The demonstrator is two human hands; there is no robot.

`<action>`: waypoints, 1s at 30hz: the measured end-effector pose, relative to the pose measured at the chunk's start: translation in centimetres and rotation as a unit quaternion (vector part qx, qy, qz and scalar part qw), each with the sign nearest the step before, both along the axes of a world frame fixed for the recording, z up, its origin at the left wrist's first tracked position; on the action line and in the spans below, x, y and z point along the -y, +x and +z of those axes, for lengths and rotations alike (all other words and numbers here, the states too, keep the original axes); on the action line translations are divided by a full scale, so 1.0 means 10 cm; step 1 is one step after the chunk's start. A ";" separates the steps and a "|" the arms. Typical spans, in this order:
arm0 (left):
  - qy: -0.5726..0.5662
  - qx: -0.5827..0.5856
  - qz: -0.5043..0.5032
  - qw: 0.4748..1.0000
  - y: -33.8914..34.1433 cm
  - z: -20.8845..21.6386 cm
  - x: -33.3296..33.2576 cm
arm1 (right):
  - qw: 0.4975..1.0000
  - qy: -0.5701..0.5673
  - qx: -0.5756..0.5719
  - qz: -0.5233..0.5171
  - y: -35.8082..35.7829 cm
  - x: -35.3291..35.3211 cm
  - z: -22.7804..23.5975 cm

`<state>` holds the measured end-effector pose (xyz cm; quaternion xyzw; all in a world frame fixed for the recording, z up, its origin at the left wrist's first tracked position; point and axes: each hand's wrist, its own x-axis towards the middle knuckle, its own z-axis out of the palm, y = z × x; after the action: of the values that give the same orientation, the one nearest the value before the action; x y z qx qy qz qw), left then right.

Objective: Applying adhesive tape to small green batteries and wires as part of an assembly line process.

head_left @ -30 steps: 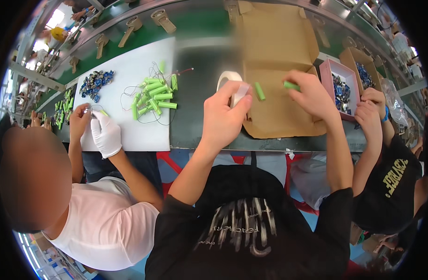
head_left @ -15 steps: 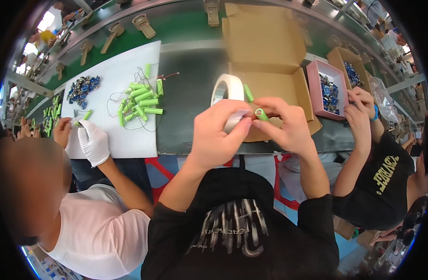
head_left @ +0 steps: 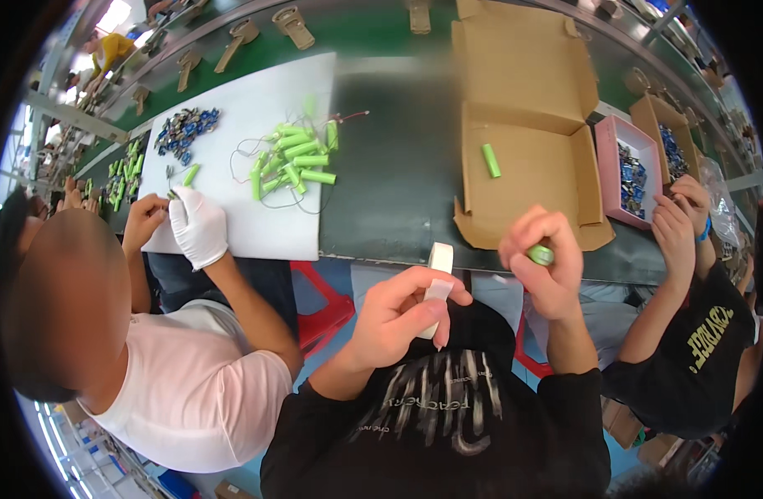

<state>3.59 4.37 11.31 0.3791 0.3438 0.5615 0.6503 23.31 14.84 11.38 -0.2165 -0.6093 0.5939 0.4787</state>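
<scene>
A roll of white tape (head_left: 440,257) is in my left hand (head_left: 394,316), its fingers and thumb closed round it near my chest, with a loose strip at the thumb. To the right, my right hand (head_left: 556,270) is curled round a green cylindrical battery cell (head_left: 540,255), one end of it showing. A small whitish piece, too blurred to name, is just below that hand's fingers. Beyond both hands an open cardboard box (head_left: 535,141) has a single green cell (head_left: 490,160) lying inside.
Left of the box, a white board (head_left: 257,91) bears a pile of green cells (head_left: 294,154) with thin wires and a heap of blue parts (head_left: 186,133). A co-worker's gloved hand (head_left: 197,229) works there. Right stands a pink box (head_left: 606,166) of blue parts, beside another co-worker's hands (head_left: 681,212).
My hands have drawn apart; the tape roll has come down toward my chest and the cell has moved right, away from it. The whole view has shifted, showing the box interior more fully.
</scene>
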 end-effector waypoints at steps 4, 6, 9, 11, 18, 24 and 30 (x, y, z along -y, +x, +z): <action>-0.057 0.038 0.004 0.998 -0.06 -0.20 0.16 | 0.990 0.090 -0.076 -0.073 0.06 0.07 0.38; -0.053 0.050 0.039 0.997 -0.06 -0.28 0.19 | 0.950 0.256 -0.112 -0.143 0.15 0.07 0.62; -0.055 0.023 0.049 0.997 -0.02 -0.33 0.22 | 0.923 0.327 -0.153 -0.136 0.27 0.01 0.91; -0.046 0.033 0.060 0.997 0.00 -0.34 0.23 | 0.932 0.297 -0.160 -0.134 0.32 -0.02 1.08; -0.069 0.037 0.039 0.996 0.00 -0.34 0.26 | 0.916 0.345 -0.175 -0.109 0.43 -0.11 1.41; -0.050 0.043 0.036 0.997 -0.01 -0.37 0.24 | 0.900 0.381 -0.193 -0.084 0.66 0.01 1.50; -0.027 0.047 0.022 0.998 0.01 -0.38 0.23 | 0.907 0.379 -0.172 -0.069 0.67 0.04 1.64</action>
<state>3.72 2.03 7.52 0.3263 0.3361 0.5836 0.6633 30.05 14.44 27.75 0.0454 -0.6801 0.3120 0.6619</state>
